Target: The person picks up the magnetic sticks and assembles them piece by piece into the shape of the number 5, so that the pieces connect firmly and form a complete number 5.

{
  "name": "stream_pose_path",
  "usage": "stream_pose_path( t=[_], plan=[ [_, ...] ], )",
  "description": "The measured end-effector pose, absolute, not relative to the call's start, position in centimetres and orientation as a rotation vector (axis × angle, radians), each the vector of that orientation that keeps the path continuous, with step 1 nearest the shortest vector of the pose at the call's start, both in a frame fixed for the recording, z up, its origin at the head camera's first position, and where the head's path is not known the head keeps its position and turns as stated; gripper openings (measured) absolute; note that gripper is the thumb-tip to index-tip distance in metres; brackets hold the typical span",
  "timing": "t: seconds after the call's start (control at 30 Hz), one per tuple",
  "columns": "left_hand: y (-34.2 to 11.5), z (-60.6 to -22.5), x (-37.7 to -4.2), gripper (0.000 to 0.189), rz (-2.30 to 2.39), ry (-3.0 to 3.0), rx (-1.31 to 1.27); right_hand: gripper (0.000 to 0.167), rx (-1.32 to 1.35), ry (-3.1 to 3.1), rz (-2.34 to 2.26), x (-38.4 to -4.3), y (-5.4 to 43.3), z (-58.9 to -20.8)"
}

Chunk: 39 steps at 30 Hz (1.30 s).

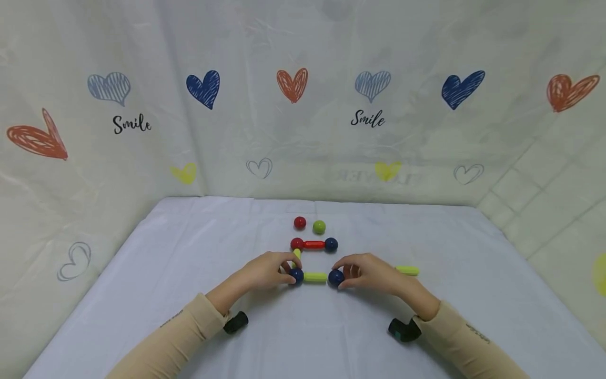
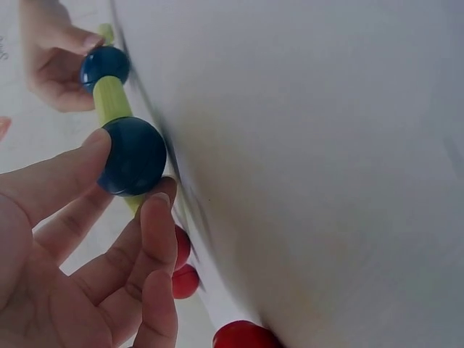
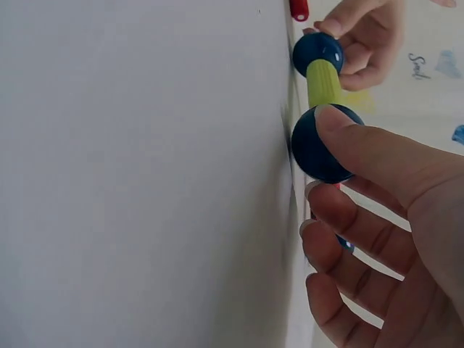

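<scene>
In the head view my left hand [image 1: 271,270] pinches a dark blue ball [image 1: 296,276] between thumb and fingers. My right hand [image 1: 371,272] holds a second dark blue ball [image 1: 336,278] the same way. Between these two balls lies a yellow-green stick [image 1: 315,277], its ends right at both of them. Behind my left fingertips another yellow-green stick [image 1: 296,257] runs back to a red ball [image 1: 296,243]. A red stick [image 1: 314,245] links that red ball to a third blue ball [image 1: 331,245]. The left wrist view shows the pinched blue ball [image 2: 134,156] up close.
Farther back sit a loose red ball [image 1: 300,223] and a green ball [image 1: 319,227]. One more yellow-green stick [image 1: 407,270] lies beyond my right wrist. White cloth [image 1: 293,337] covers the table, and a hanging sheet with printed hearts [image 1: 292,85] stands behind it.
</scene>
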<state>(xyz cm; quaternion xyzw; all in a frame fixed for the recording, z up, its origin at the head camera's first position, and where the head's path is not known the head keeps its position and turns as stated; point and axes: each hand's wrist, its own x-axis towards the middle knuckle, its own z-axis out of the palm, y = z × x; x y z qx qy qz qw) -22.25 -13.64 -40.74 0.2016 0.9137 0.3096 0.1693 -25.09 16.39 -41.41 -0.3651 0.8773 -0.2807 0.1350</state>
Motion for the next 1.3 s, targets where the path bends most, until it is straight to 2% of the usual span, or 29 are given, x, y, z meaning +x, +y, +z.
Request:
stream_pose_path(
  t=[0.63,1.3],
  plan=[
    [-13.43,-40.85,-22.35,0.053,0.734,2.623,0.644,0.039,-1.066,2.578,-0.744,-25.07,15.85,-41.53],
    [-13.39,-40.57,-22.69,0.043,0.685,2.651,0.652,0.039,-1.096,2.588,-0.695,-25.36,15.68,-41.09]
  ],
)
